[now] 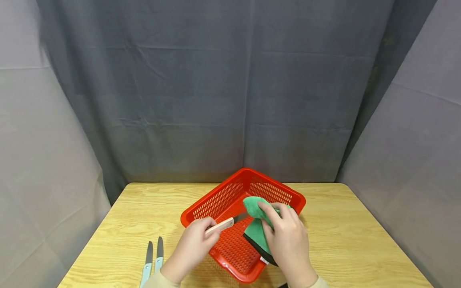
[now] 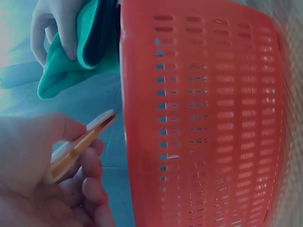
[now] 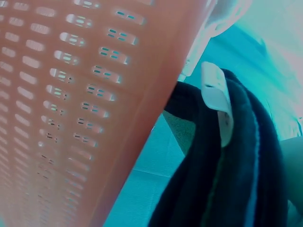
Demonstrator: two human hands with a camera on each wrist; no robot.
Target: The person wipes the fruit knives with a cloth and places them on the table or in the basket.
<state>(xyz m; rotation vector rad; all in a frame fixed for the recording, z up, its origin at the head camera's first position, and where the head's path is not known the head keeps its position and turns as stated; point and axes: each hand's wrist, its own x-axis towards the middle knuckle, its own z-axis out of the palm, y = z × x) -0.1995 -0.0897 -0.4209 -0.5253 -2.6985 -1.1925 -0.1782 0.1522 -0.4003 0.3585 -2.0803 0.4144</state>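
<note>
My left hand (image 1: 196, 242) grips a knife (image 1: 222, 226) by its pale wooden handle, with the dark blade pointing right over the red basket. In the left wrist view the handle (image 2: 78, 150) lies between thumb and curled fingers. My right hand (image 1: 288, 236) pinches a green cloth (image 1: 256, 232) with a black border, just right of the blade tip. The cloth hangs over the basket's near right side; in the right wrist view its dark folded edge and white label (image 3: 215, 90) show beside the basket wall. Whether the cloth touches the blade I cannot tell.
The red perforated plastic basket (image 1: 212, 199) stands angled on the wooden table (image 1: 345, 236), beneath both hands. Two knives with light blue handles (image 1: 146, 272) lie at the near left, blades pointing away. A grey curtain (image 1: 187, 88) hangs behind the table.
</note>
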